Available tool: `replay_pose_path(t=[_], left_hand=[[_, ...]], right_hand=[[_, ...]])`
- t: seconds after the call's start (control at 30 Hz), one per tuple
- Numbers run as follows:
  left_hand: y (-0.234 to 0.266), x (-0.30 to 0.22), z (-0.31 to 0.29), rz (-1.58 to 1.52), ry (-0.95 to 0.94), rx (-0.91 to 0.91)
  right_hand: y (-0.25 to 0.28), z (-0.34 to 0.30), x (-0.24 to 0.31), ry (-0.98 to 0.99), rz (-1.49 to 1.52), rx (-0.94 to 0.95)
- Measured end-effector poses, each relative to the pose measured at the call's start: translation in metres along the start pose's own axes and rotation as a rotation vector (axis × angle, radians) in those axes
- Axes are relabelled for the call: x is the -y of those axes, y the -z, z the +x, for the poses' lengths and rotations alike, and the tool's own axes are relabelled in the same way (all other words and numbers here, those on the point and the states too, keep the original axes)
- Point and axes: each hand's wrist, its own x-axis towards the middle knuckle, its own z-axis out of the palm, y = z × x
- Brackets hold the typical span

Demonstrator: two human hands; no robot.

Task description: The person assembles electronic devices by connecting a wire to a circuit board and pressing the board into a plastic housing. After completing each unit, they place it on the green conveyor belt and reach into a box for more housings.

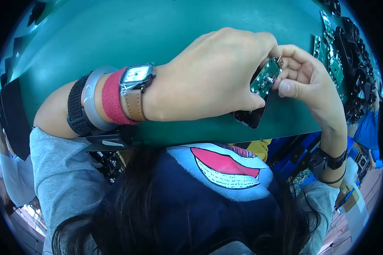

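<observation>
My left hand [212, 76] reaches across from the left, its fingers curled round a small black device casing [252, 119]. Set in the casing, a green circuit board [264, 80] shows between my two hands, with a metal connector at its upper end. From the right, my right hand [308, 80] meets the board's edge. Its thumb and forefinger are pinched together at thin red and white wires [275, 80] by a white plug on the board. The fingertips of my left hand are partly hidden behind the device.
Green circuit boards [335, 70] and a heap of black casings [355, 51] line the right side of the green table [166, 25]. Blue bins [291, 159] stand below the near edge. A black object [12, 102] lies at the far left, where another person's sleeve [15, 174] shows.
</observation>
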Motion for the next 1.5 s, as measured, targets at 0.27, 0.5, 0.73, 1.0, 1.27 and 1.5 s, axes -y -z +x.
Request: replay_pose_path(t=[0.27, 0.5, 0.73, 1.0, 1.27, 1.5], left_hand=[[0.002, 0.002, 0.001, 0.063, -0.112, -0.046], [0.005, -0.013, 0.003, -0.061, -0.042, 0.193], [-0.011, -0.008, -0.009, -0.089, -0.118, 0.031], [-0.009, -0.002, -0.010, 0.009, -0.199, 0.047], [0.002, -0.005, -0.015, 0.091, -0.161, 0.091], [0.007, -0.007, -0.019, 0.311, -0.235, 0.147]], right_hand=[[-0.017, 0.000, 0.006, 0.020, -0.025, 0.004], [0.001, -0.006, -0.021, 0.106, 0.121, -0.025], [0.010, -0.004, 0.001, -0.048, 0.025, 0.146], [0.000, -0.004, 0.018, -0.088, -0.248, 0.006], [-0.015, -0.001, 0.022, -0.076, -0.633, -0.012], [-0.022, 0.005, 0.018, -0.064, -0.585, 0.046]])
